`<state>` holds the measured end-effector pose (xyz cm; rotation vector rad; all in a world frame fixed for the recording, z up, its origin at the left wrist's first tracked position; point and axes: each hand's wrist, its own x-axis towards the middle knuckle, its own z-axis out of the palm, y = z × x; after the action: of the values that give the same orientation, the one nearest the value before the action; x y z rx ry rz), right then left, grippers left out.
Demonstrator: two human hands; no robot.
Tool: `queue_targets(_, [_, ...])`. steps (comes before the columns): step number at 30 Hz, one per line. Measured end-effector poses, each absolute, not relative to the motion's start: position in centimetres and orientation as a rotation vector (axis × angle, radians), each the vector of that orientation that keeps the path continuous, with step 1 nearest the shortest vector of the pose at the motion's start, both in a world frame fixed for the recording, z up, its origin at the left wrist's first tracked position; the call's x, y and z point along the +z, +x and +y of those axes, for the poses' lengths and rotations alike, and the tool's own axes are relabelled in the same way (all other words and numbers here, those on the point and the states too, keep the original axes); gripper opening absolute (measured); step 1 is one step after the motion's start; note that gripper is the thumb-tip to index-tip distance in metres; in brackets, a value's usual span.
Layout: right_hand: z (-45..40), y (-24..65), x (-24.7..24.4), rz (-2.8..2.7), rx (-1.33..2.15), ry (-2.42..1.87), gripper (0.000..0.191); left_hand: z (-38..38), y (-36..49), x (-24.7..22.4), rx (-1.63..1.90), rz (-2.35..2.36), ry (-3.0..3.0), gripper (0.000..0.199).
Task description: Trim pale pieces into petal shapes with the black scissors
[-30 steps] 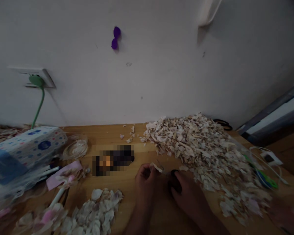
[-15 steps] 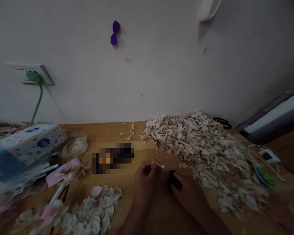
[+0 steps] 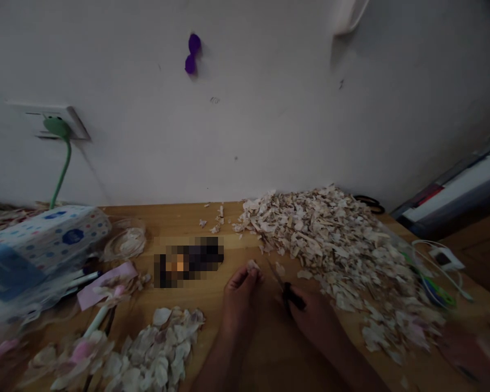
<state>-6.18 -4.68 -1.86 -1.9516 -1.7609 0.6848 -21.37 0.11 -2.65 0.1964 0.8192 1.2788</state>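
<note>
Wooden bench [image 3: 179,215], head view. Pinches a pale flake [image 3: 253,265] in the left grip [image 3: 240,294], well apart from the back edge. Clasps dark-handled scissors [image 3: 287,294] in the right grip [image 3: 312,316], with blades near but apart from the flake. Shows a large heap [image 3: 314,234] near the back right corner, plus a smaller pile [image 3: 159,348] beside the left grip.

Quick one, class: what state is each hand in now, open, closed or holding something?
Left hand: closed, pinching a pale flake.
Right hand: closed, holding dark-handled scissors.
</note>
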Motion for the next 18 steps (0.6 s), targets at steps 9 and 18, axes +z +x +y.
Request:
queue_targets(9, [-5.6,-8.1,-0.5,-1.786,0.606,-1.931,0.023,-0.1,-21.3,-2.4,1.301,0.800,0.200,0.031])
queue_targets(18, [-5.8,-8.7,-0.1,-1.855,0.608,-1.883,0.023,-0.6,-20.9,-2.1,1.302,0.742,0.192,0.030])
